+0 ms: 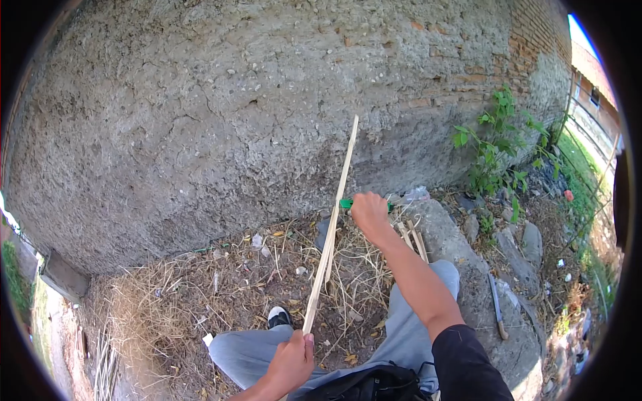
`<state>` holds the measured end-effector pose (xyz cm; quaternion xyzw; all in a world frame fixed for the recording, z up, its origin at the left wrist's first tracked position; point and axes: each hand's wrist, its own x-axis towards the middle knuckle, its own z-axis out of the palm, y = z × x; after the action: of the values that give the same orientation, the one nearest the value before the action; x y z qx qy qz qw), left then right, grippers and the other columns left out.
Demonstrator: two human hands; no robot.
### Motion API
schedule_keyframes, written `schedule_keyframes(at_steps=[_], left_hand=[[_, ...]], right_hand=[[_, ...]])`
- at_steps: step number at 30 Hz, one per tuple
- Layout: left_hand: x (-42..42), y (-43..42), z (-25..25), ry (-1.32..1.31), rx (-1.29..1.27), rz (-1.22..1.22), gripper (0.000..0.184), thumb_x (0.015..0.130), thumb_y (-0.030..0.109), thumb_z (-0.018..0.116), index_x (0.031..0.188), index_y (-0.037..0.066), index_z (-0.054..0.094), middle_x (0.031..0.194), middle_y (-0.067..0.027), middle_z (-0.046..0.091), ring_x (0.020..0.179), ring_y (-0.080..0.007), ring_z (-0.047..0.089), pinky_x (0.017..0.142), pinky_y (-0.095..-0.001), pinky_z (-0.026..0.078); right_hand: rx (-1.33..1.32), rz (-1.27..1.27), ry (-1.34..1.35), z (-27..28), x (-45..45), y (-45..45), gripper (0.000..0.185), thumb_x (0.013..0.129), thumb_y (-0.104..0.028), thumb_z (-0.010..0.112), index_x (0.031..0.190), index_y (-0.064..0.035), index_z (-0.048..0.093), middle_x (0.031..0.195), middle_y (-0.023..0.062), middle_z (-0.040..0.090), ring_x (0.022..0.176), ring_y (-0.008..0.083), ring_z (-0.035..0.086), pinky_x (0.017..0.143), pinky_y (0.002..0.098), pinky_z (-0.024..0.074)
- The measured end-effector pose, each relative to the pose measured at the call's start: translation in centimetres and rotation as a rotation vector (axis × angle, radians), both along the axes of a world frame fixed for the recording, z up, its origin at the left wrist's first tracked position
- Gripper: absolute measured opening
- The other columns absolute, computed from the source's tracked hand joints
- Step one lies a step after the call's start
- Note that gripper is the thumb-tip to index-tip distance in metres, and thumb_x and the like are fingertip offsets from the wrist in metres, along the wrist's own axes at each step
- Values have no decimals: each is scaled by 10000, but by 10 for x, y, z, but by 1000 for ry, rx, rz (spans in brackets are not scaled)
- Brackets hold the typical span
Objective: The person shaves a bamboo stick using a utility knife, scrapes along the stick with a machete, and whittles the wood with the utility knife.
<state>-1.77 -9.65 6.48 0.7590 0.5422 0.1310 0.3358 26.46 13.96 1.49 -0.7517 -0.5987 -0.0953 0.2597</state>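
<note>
1. The strip (pixel 332 230), long and pale, crosses the middle of the view, its near end at 6 o'clock and its free tip just past 12, in front of the wall (pixel 221 120).
2. A second thin piece shows along its lower half; whether it is joined on, I cannot tell.
3. The left hand (pixel 291 364), at 6 o'clock, is closed around the strip's near end, thumb along it.
4. The right hand (pixel 371 212), at 3 o'clock from centre, is curled tight round a green tool (pixel 346 203), whose end meets the strip; its cutting edge is too small to make out.
5. The step in hand looks like trimming or shaving the strip.
6. The next move, I judge, calls for a firm left grip and a steady, shallow tool angle, with the stroke kept clear of the legs (pixel 408 327).
7. More short strips (pixel 418 242) lie between 3 and 4 o'clock, beside the stone (pixel 435 224).
8. A knife (pixel 497 304) rests on that stone at 4 o'clock, touched by neither hand.
9. Straw (pixel 144 294) litters the ground at 8 o'clock; a leafy plant (pixel 495 150) stands between 2 and 3.
</note>
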Motion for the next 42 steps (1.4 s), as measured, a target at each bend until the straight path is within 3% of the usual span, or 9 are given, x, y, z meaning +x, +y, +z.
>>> schedule_keyframes(at_steps=[8,11,17,26,28,32,38,40,42], left_hand=[[-46,-24,-20,6,92,9,297,998,257,420,931,-6,541,705,-246,607,642,-439,605,538,-500,452],[-48,-34,-3,-20,-35,77,274,970,206,416,907,-38,526,796,-331,572,821,-541,532,650,-581,421],[-75,-56,-33,-30,-146,40,305,990,235,413,865,-21,523,668,-277,538,618,-435,561,563,-488,424],[-88,-80,-20,-221,-278,113,308,1021,279,391,806,77,480,600,10,427,464,-136,429,435,-323,344],[-92,-79,4,-634,-969,506,259,1017,278,405,796,148,446,608,47,367,422,-81,329,383,-259,284],[-89,-63,31,-684,-1136,390,268,997,314,454,771,180,402,592,68,317,399,-44,258,352,-221,221],[-141,-61,-46,-438,-751,286,230,978,359,495,887,148,515,597,64,395,438,-76,337,378,-250,288],[-158,-60,-63,-86,-110,127,249,973,362,509,923,123,558,644,28,537,459,-143,484,404,-303,378],[-157,-56,-29,252,14,105,263,978,346,503,960,96,582,707,-4,602,537,-177,561,457,-319,427]], right_hand=[[-89,81,-75,-24,-6,32,206,813,-158,562,785,-42,731,820,196,701,765,365,702,658,468,558],[-146,84,-59,-27,-3,42,209,819,-169,563,796,-46,730,840,195,703,781,363,702,669,465,557],[-124,71,-125,-34,19,50,209,833,-164,553,805,-55,729,839,177,706,785,347,704,671,460,555],[-200,117,-224,-29,41,64,195,837,-167,567,818,-70,735,869,148,714,828,330,705,693,442,563],[-174,124,-230,-39,33,62,185,832,-166,576,824,-70,735,863,140,713,838,324,705,698,436,566],[-174,107,-210,-34,35,57,202,850,-162,559,843,-61,733,876,144,711,842,316,706,700,430,566],[-525,145,-141,-4,50,24,267,745,-151,691,989,-45,692,1061,183,675,1022,343,652,849,444,532],[-580,128,-90,6,48,14,323,763,-243,700,1009,-34,679,1070,184,675,1014,347,654,862,444,529],[-582,127,-5,21,43,-3,354,768,-283,706,1005,-22,677,1065,189,675,1017,348,652,865,442,528]])
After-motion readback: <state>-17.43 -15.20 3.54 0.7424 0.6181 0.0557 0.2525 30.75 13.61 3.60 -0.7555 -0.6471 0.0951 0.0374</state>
